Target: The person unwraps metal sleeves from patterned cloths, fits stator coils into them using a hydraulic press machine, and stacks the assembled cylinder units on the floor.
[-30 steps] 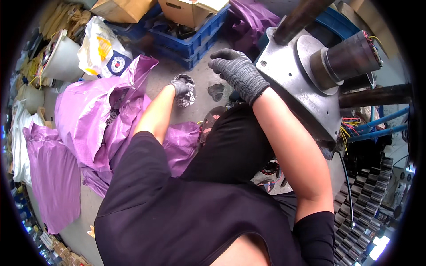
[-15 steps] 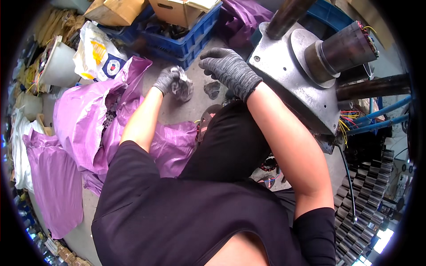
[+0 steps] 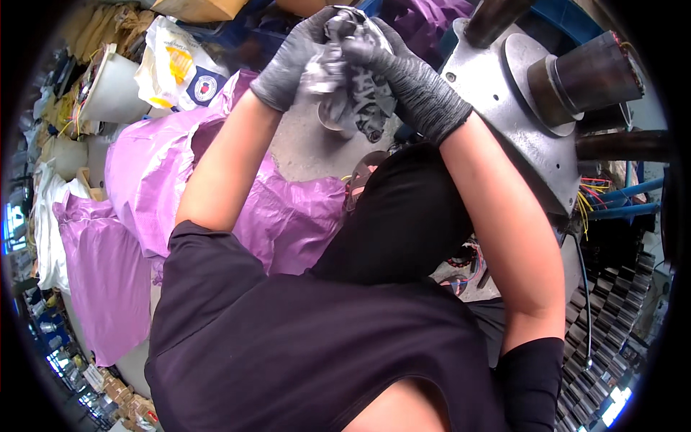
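A crumpled black-and-white patterned rag (image 3: 371, 101) hangs in front of me, gripped from both sides. My left hand (image 3: 295, 61), in a grey knit glove, is closed on its left part, slightly blurred. From the right, my right hand (image 3: 414, 83) in a matching glove has its fingers closed on the rag's upper part. Partly hidden beneath the cloth is a rounded greyish thing (image 3: 331, 117) whose kind I cannot make out. Purple plastic sacking (image 3: 155, 162) lies beside my left forearm.
At right stands a metal machine plate (image 3: 489, 93) with a thick cylindrical shaft (image 3: 594, 75) and loose coloured wires (image 3: 592, 193). A white printed bag (image 3: 173, 65) and a white bucket (image 3: 115, 86) sit at left. Stacked toothed metal parts (image 3: 612, 324) lie at lower right.
My left hand has lifted the rag up and to the right. My right hand, empty before, has closed on it too. The view has shifted somewhat.
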A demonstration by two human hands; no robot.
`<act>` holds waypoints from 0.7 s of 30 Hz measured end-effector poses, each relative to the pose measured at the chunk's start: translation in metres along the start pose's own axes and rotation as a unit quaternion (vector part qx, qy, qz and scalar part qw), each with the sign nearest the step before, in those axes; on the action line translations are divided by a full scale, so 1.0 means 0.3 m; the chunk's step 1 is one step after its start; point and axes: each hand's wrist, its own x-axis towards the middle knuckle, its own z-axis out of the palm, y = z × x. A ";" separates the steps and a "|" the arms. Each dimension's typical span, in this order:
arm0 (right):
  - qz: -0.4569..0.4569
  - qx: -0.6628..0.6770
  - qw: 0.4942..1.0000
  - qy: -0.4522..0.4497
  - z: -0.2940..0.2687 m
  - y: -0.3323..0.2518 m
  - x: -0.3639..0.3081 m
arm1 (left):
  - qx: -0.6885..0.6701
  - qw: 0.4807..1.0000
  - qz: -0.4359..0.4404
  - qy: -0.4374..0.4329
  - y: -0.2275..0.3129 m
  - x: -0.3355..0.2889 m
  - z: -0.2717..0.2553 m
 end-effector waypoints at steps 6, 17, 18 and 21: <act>0.014 -0.238 0.957 0.166 -0.012 -0.018 -0.008 | 0.182 0.963 0.044 0.196 -0.079 -0.062 0.039; -0.058 -0.449 0.856 0.249 -0.009 -0.043 -0.013 | 0.615 0.444 -0.646 -0.084 -0.696 -0.661 -0.507; -0.059 -0.446 0.858 0.248 0.000 -0.044 -0.018 | 0.616 0.441 -0.648 -0.083 -0.658 -0.670 -0.495; -0.057 -0.437 0.863 0.247 0.008 -0.045 -0.019 | 0.670 0.351 -0.625 0.192 -0.551 -0.681 -0.443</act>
